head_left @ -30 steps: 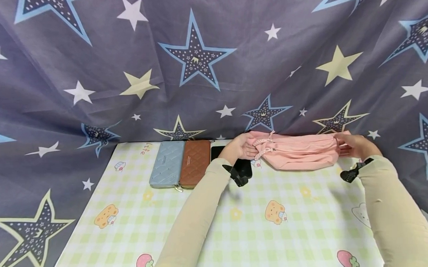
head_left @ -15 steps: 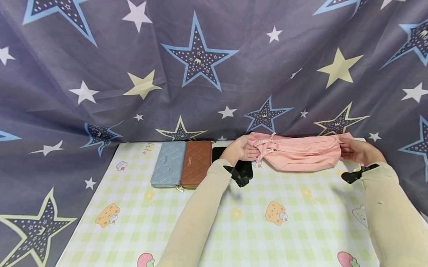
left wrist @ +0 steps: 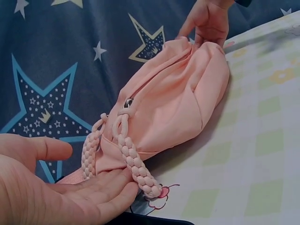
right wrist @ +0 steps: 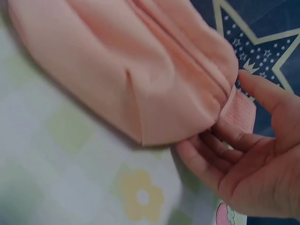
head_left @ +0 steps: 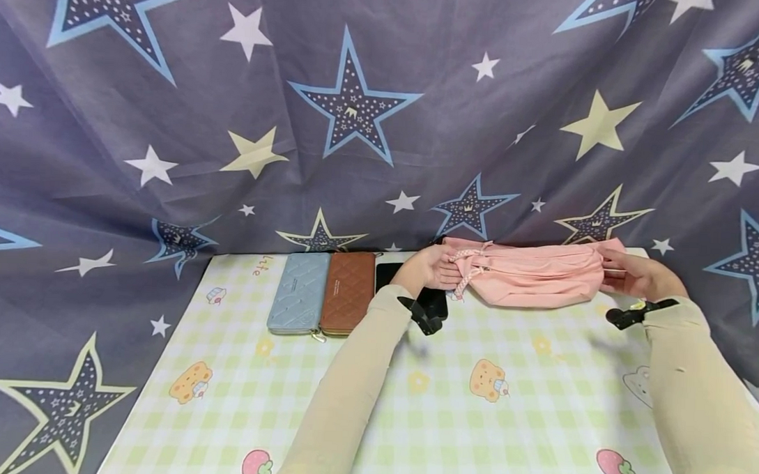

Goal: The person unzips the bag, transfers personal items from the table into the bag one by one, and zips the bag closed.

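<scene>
A pink waist bag (head_left: 535, 272) with a zipper and braided pulls lies on the tablecloth against the curtain. My left hand (head_left: 425, 268) touches its left end. In the left wrist view, the fingers (left wrist: 101, 197) are straight under the bag's end and the thumb stands apart. At the other end, my right hand (head_left: 642, 274) rests its loosely bent fingers (right wrist: 201, 164) along the bag's lower edge, its thumb tip touching the upper side. A strip of pink strap (right wrist: 240, 112) shows between the bag and the right palm.
Left of the bag lie a light blue quilted wallet (head_left: 299, 293), a brown quilted wallet (head_left: 348, 292) and a dark flat object (head_left: 436, 305), partly hidden by my left hand and wrist. A star-print curtain (head_left: 356, 187) hangs behind the checked tablecloth (head_left: 423, 420).
My right hand has shifted slightly right and its fingers have loosened at the bag's end. The left hand stays at the other end. The bag has hardly moved.
</scene>
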Tool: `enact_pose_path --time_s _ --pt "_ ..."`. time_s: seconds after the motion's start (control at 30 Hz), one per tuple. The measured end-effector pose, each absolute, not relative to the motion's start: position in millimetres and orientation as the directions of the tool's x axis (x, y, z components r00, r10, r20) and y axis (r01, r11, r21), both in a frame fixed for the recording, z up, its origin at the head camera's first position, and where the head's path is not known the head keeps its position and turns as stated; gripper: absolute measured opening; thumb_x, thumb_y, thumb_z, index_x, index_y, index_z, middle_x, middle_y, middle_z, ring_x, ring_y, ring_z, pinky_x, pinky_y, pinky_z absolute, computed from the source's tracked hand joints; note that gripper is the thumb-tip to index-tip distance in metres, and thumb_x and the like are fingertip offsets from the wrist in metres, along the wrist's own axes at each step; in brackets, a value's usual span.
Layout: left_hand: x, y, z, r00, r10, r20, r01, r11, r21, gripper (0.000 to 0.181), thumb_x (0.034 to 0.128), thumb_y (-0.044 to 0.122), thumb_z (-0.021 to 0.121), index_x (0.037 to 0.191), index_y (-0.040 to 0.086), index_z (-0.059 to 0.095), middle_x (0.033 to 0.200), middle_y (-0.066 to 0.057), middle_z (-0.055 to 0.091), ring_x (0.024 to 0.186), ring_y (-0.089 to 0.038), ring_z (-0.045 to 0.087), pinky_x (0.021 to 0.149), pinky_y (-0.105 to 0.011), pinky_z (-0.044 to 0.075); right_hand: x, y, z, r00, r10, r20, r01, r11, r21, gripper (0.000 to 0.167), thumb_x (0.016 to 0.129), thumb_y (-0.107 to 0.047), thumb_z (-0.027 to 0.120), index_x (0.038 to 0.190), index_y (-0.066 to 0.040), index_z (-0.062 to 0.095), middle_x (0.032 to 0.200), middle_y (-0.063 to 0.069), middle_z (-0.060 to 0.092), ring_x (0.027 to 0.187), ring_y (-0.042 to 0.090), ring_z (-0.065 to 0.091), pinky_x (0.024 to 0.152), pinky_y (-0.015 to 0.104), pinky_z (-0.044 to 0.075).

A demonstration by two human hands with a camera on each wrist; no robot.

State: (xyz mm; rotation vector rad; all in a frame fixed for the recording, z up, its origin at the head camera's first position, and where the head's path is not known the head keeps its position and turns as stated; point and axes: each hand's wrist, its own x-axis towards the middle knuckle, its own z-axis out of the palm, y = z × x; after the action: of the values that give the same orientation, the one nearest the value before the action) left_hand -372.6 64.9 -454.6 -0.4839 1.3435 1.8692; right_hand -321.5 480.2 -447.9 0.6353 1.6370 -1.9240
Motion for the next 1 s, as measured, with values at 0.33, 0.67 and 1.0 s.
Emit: enact_pose_path --time_s 0.33,0.67,1.0 --pt "-371 67 -455 -0.630 0.357 -0.689 -0.762 -0.115 0.637 0.050 0.1015 0.012 0.056 0.146 -0.008 0.045 0.153 -0.022 0.048 0.142 -0.036 0.048 0.118 -0.042 0.041 -322 471 -439 -0.737 -0.061 -0.673 0.673 -0.162 -0.722 0.028 0.098 -0.039 0.065 0.076 -0.022 0.068 0.081 -0.008 0.067 0.079 0.007 0.067 0.079 0.028 0.060" --pt "-388 66 -479 -0.749 0.275 -0.603 -0.653 -0.151 0.742 0.045 0.0870 0.012 0.077 0.124 -0.008 0.064 0.120 -0.025 0.069 0.112 -0.035 0.070 0.098 -0.042 0.058 -310 450 -421 -0.816 -0.106 -0.568 0.576 -0.231 -0.784 0.028 0.102 -0.031 0.061 0.078 -0.018 0.068 0.077 -0.006 0.069 0.075 0.008 0.067 0.075 0.027 0.059" --pt "-343 27 -411 -0.843 0.272 -0.465 -0.527 -0.242 0.815 0.027 0.0943 0.001 0.070 0.120 -0.005 0.070 0.121 -0.023 0.071 0.112 -0.031 0.069 0.107 -0.043 0.051 -300 428 -398 -0.901 -0.147 -0.409 0.434 -0.285 -0.854 0.013 0.103 -0.024 0.059 0.094 -0.019 0.067 0.087 -0.003 0.074 0.083 0.011 0.073 0.078 0.028 0.061"
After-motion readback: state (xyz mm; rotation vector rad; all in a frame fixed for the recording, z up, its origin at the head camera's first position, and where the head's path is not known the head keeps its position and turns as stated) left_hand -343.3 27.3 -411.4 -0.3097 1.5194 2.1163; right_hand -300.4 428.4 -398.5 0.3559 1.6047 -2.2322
